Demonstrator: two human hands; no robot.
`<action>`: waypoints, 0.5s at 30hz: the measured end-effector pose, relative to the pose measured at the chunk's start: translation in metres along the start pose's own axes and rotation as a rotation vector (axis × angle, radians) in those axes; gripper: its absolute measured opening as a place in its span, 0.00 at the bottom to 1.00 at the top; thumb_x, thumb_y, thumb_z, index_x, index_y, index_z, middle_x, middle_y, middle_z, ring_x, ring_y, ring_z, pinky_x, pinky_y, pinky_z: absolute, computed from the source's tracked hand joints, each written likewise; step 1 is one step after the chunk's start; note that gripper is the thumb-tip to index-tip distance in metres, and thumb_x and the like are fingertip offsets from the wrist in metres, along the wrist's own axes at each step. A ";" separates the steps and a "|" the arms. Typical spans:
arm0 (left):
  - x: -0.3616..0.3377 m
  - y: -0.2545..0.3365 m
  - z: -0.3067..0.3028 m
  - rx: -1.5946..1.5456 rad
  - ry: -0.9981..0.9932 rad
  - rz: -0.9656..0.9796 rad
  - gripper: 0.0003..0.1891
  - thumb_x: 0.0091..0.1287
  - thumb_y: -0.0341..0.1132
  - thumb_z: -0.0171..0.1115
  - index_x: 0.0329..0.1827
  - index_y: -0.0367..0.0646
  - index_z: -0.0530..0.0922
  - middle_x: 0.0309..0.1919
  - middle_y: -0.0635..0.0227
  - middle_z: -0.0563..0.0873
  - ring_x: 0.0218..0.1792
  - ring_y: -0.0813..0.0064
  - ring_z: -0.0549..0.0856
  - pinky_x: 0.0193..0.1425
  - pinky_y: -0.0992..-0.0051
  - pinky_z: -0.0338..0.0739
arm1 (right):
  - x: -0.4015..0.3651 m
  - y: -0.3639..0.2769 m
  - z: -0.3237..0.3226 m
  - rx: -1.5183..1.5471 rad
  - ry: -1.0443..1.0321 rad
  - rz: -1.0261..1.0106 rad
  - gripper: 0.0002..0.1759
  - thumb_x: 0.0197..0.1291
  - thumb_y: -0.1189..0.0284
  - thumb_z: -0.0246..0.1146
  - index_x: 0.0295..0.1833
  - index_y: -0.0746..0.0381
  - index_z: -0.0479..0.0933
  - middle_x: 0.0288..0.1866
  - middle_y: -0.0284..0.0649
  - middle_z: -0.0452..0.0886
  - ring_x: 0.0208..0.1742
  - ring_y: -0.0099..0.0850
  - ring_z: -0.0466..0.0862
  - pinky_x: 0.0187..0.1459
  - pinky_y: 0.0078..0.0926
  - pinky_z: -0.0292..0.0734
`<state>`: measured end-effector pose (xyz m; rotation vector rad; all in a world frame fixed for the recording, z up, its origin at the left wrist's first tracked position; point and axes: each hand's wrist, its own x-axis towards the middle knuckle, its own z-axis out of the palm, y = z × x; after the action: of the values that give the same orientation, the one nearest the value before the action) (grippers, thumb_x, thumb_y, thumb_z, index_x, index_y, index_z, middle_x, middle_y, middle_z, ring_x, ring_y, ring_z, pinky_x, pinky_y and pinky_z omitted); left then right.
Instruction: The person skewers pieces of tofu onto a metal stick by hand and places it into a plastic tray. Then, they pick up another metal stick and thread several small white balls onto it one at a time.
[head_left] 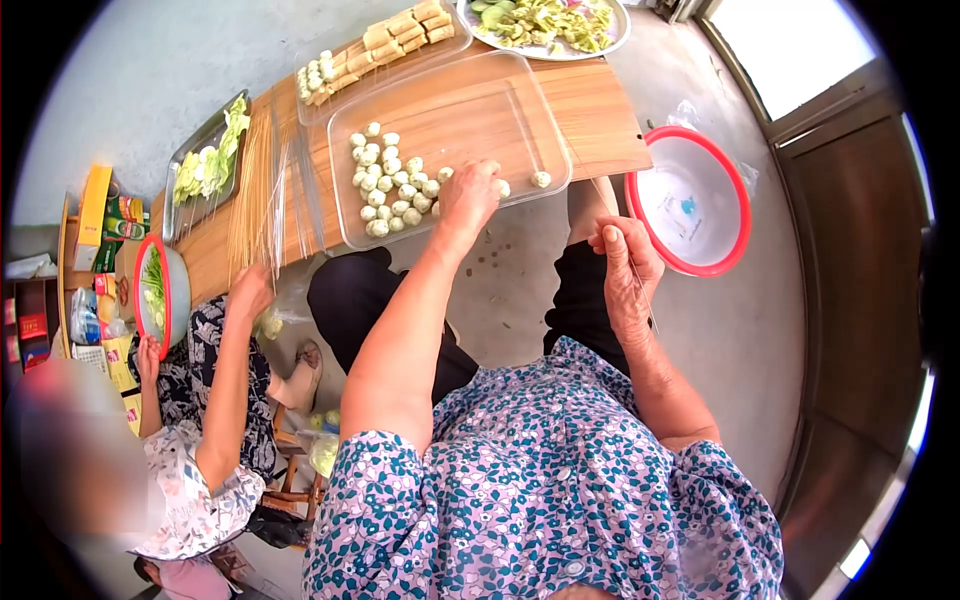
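Note:
My left hand reaches over the near edge of a clear plastic tray. Its fingers are curled closed, and I cannot make out what is between them. Small pale green-speckled balls lie in the left part of the tray. One ball shows right beside my left fingertips, and another ball sits further right. My right hand is raised off the table's near right side, closed around thin skewers whose ends stick out past the palm.
Bamboo skewers and clear wrappers lie left on the wooden table. Behind are a tray of rolled pieces, a plate of greens and a lettuce tray. A red-rimmed basin stands right. A co-worker's hand is left.

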<state>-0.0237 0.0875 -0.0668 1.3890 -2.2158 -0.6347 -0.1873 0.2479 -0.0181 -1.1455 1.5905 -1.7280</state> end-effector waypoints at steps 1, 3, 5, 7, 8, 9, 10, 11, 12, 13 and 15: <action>0.006 0.001 0.005 0.059 -0.125 -0.032 0.11 0.55 0.37 0.59 0.38 0.42 0.81 0.34 0.56 0.84 0.39 0.54 0.82 0.43 0.63 0.77 | 0.000 -0.001 -0.002 0.003 0.005 0.000 0.08 0.63 0.72 0.59 0.42 0.67 0.78 0.32 0.36 0.76 0.31 0.23 0.77 0.36 0.18 0.73; 0.016 0.004 0.015 0.109 -0.202 -0.088 0.13 0.52 0.39 0.61 0.38 0.43 0.81 0.34 0.56 0.84 0.39 0.56 0.83 0.44 0.63 0.77 | 0.002 -0.002 -0.005 0.017 0.024 0.004 0.08 0.63 0.73 0.59 0.42 0.67 0.78 0.32 0.36 0.76 0.30 0.22 0.77 0.35 0.18 0.73; 0.025 0.003 0.024 0.261 -0.319 -0.165 0.12 0.50 0.37 0.61 0.37 0.44 0.81 0.34 0.57 0.85 0.39 0.56 0.83 0.43 0.64 0.77 | 0.003 -0.001 -0.009 0.001 0.026 0.013 0.07 0.63 0.74 0.59 0.42 0.67 0.78 0.33 0.36 0.76 0.31 0.21 0.77 0.35 0.17 0.72; 0.030 -0.008 0.032 0.232 -0.310 -0.147 0.12 0.50 0.36 0.61 0.36 0.43 0.81 0.33 0.58 0.85 0.37 0.58 0.84 0.42 0.66 0.77 | 0.002 0.003 -0.012 0.025 0.039 0.034 0.07 0.63 0.74 0.58 0.42 0.67 0.78 0.33 0.35 0.76 0.31 0.21 0.77 0.34 0.17 0.72; 0.031 -0.013 0.036 0.203 -0.292 -0.135 0.11 0.50 0.36 0.61 0.35 0.42 0.82 0.31 0.58 0.85 0.35 0.60 0.84 0.40 0.67 0.77 | 0.001 0.005 -0.013 0.053 0.044 0.050 0.07 0.63 0.74 0.58 0.42 0.67 0.78 0.33 0.35 0.76 0.31 0.21 0.77 0.34 0.16 0.72; 0.030 -0.011 0.035 0.206 -0.296 -0.131 0.11 0.50 0.36 0.61 0.35 0.42 0.82 0.31 0.58 0.85 0.35 0.60 0.84 0.40 0.67 0.77 | 0.000 0.005 -0.013 0.054 0.050 0.052 0.07 0.63 0.74 0.58 0.42 0.67 0.78 0.33 0.35 0.76 0.31 0.21 0.77 0.34 0.16 0.72; 0.028 -0.009 0.035 -0.064 -0.202 -0.202 0.11 0.50 0.36 0.61 0.33 0.41 0.82 0.30 0.59 0.85 0.34 0.63 0.84 0.40 0.68 0.77 | 0.000 0.006 -0.014 0.067 0.052 0.070 0.07 0.63 0.74 0.58 0.42 0.67 0.78 0.33 0.35 0.77 0.31 0.21 0.76 0.34 0.16 0.72; 0.027 -0.007 0.036 -0.335 -0.107 -0.272 0.10 0.51 0.37 0.61 0.32 0.40 0.82 0.28 0.60 0.85 0.32 0.65 0.84 0.39 0.70 0.77 | -0.001 0.007 -0.016 0.079 0.054 0.088 0.07 0.64 0.74 0.58 0.42 0.67 0.78 0.34 0.35 0.77 0.30 0.21 0.76 0.34 0.16 0.72; 0.029 -0.005 0.037 -0.333 -0.113 -0.269 0.10 0.51 0.37 0.61 0.32 0.40 0.82 0.28 0.60 0.85 0.32 0.65 0.84 0.39 0.70 0.77 | -0.002 0.007 -0.016 0.078 0.060 0.090 0.07 0.64 0.74 0.58 0.42 0.67 0.78 0.34 0.35 0.77 0.30 0.21 0.76 0.34 0.16 0.72; 0.031 -0.002 0.040 -0.330 -0.198 -0.302 0.12 0.52 0.40 0.63 0.31 0.39 0.82 0.28 0.61 0.85 0.32 0.67 0.84 0.39 0.71 0.77 | -0.003 0.006 -0.016 0.070 0.062 0.103 0.07 0.64 0.74 0.58 0.42 0.67 0.78 0.33 0.35 0.77 0.30 0.21 0.76 0.33 0.16 0.72; 0.035 0.008 0.042 -0.324 -0.274 -0.335 0.14 0.52 0.43 0.64 0.30 0.39 0.82 0.27 0.61 0.85 0.31 0.68 0.84 0.39 0.72 0.77 | -0.002 0.004 -0.015 0.067 0.058 0.109 0.07 0.64 0.74 0.58 0.42 0.67 0.78 0.33 0.35 0.77 0.30 0.20 0.76 0.33 0.16 0.72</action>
<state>-0.0676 0.0642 -0.0910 1.5825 -1.9652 -1.3082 -0.1994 0.2569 -0.0217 -0.9670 1.5857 -1.7442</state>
